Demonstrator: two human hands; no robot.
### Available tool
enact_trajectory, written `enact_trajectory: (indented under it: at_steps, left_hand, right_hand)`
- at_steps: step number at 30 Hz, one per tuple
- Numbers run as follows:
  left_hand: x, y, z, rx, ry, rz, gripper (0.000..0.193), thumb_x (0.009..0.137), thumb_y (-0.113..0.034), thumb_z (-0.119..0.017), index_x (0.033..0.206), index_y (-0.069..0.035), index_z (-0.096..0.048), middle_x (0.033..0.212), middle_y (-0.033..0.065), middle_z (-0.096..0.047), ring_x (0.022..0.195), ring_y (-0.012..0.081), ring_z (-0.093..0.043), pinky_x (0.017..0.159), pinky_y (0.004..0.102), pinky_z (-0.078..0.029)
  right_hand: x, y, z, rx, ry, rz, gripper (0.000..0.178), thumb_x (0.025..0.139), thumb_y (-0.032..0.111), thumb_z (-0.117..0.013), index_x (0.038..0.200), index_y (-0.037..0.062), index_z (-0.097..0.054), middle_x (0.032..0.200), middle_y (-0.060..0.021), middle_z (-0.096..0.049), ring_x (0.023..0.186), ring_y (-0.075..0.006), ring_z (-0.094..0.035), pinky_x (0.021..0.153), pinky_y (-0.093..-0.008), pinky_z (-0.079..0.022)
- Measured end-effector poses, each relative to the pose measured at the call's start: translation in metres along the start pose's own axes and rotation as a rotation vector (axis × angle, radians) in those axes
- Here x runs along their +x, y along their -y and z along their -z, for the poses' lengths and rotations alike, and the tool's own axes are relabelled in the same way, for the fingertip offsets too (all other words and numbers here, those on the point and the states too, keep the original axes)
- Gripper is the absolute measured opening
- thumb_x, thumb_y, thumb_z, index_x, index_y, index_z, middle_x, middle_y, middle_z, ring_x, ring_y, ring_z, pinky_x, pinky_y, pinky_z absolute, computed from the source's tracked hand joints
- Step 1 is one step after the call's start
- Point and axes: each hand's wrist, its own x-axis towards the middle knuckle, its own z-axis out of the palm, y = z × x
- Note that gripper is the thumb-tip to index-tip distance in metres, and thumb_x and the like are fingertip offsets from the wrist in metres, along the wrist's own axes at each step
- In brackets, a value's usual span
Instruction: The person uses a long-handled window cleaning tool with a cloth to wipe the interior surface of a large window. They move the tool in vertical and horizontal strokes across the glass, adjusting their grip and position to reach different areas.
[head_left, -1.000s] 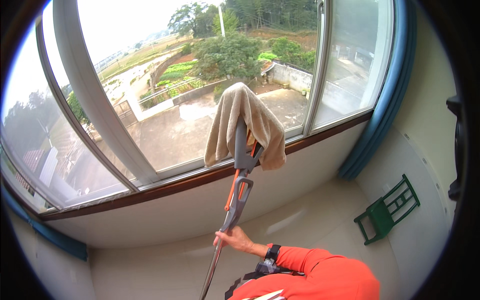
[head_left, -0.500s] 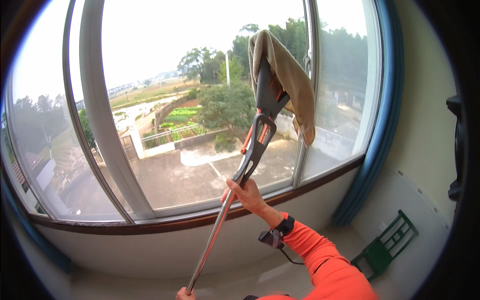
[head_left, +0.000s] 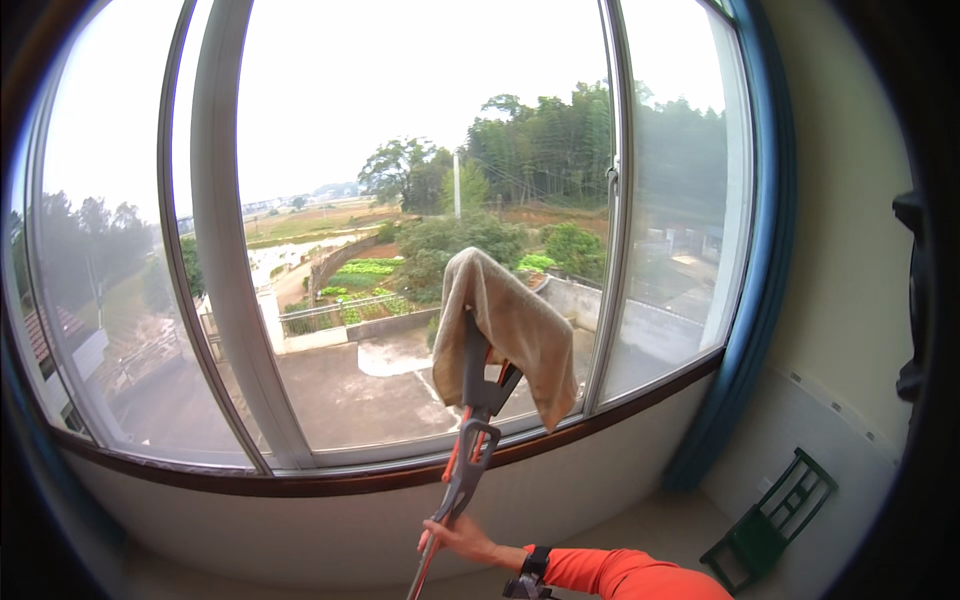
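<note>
My right hand [head_left: 457, 537] is wrapped around the handle of a mop [head_left: 466, 472], just below its grey plastic frame with orange rods. The metal pole runs down out of the bottom of the picture. Over the mop's head hangs a tan cloth [head_left: 510, 330], its longer flap drooping to the right and hiding most of the head. Mop and cloth are held up in front of the window [head_left: 420, 130], over the lower part of the middle pane; whether the cloth touches the glass I cannot tell. My left hand is out of sight.
A brown sill [head_left: 400, 482] runs under the window, and grey upright frames [head_left: 240, 240] divide its panes. Blue curtains [head_left: 745, 290] hang at the right side. On the floor at the lower right stands a green chair [head_left: 765, 530] by the wall.
The mop with its cloth has come down and to the left, from high on the window to its lower part. My right hand has lowered with it; my left hand has left the view.
</note>
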Motion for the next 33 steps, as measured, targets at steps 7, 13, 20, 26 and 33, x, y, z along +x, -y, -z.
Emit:
enact_trajectory:
  at_steps: [7,13,20,26,33]
  left_hand:
    - [0.007,-0.006,0.019,0.078,0.012,0.176,0.037,0.088,-0.040,-0.059,0.103,-0.008,-0.070,0.090,0.0200,-0.069,0.087,0.0385,-0.066,0.071,0.0477,-0.051]
    - [0.019,-0.143,0.064,-0.398,0.359,-0.176,0.036,0.089,-0.041,-0.060,0.097,-0.006,-0.066,0.083,0.0154,-0.066,0.080,0.0298,-0.063,0.068,0.0425,-0.048]
    - [0.024,-0.280,0.093,-0.930,0.737,-0.360,0.039,0.094,-0.044,-0.054,0.081,-0.008,-0.060,0.067,0.0086,-0.058,0.061,0.0213,-0.056,0.054,0.0351,-0.042]
    - [0.000,-0.398,0.092,-1.200,0.655,-0.554,0.046,0.101,-0.047,-0.043,0.070,-0.013,-0.053,0.055,-0.0054,-0.042,0.048,0.0042,-0.039,0.042,0.0226,-0.029]
    - [-0.023,-0.473,0.101,-1.020,0.231,-0.866,0.049,0.099,-0.051,-0.045,0.067,-0.014,-0.047,0.053,-0.0069,-0.039,0.042,0.0052,-0.035,0.038,0.0225,-0.028]
  right_hand:
    - [0.005,0.039,-0.004,-0.125,-0.002,0.086,0.031,0.100,0.030,-0.051,0.087,0.0043,-0.064,0.084,-0.0076,-0.069,0.076,-0.0143,-0.067,0.064,-0.0276,-0.054]
    - [0.024,0.152,0.015,-0.235,0.009,0.306,0.035,0.101,0.034,-0.049,0.082,0.0047,-0.056,0.071,-0.0074,-0.067,0.064,-0.0120,-0.064,0.055,-0.0258,-0.051]
    - [0.051,0.290,0.035,-0.291,-0.075,0.617,0.037,0.103,0.039,-0.042,0.088,0.0063,-0.051,0.066,-0.0088,-0.064,0.059,-0.0159,-0.065,0.054,-0.0283,-0.050]
    - [0.047,0.319,0.030,-0.322,-0.427,0.805,0.053,0.100,0.034,-0.049,0.138,0.0071,-0.024,0.108,-0.0188,-0.058,0.091,-0.0258,-0.068,0.061,-0.0352,-0.062]
    - [-0.025,0.177,0.001,-0.228,-0.453,0.649,0.074,0.099,0.012,-0.048,0.152,0.0189,0.003,0.074,-0.0047,-0.052,0.041,-0.0081,-0.044,0.034,-0.0251,-0.038]
